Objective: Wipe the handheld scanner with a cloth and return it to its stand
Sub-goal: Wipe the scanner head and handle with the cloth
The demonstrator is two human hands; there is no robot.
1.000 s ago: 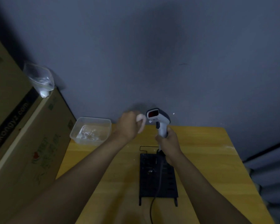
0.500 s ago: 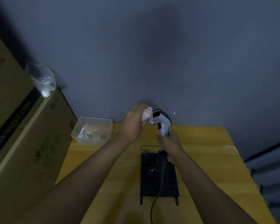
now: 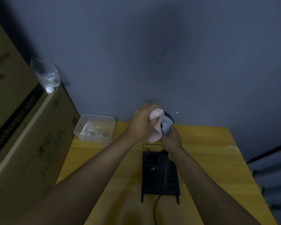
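Here the right hand [image 3: 171, 140] clenches the grip of the scanner [image 3: 166, 125], holding it upright above the far end of the black stand [image 3: 160, 174], its long axis near vertical. The left hand [image 3: 141, 122] grasps a pink cloth [image 3: 156, 127] pressed against the scanner's head, covering its face, so which way it points cannot be told. Its cable [image 3: 157, 207] trails over the stand.

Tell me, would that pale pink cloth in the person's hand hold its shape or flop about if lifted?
Probably floppy: the pale pink cloth bunches in the left hand and droops below it. It seems light, since a loose grip carries it. It likely drapes rather than slides, moulding against the grey-and-black handheld scanner held by the right hand.
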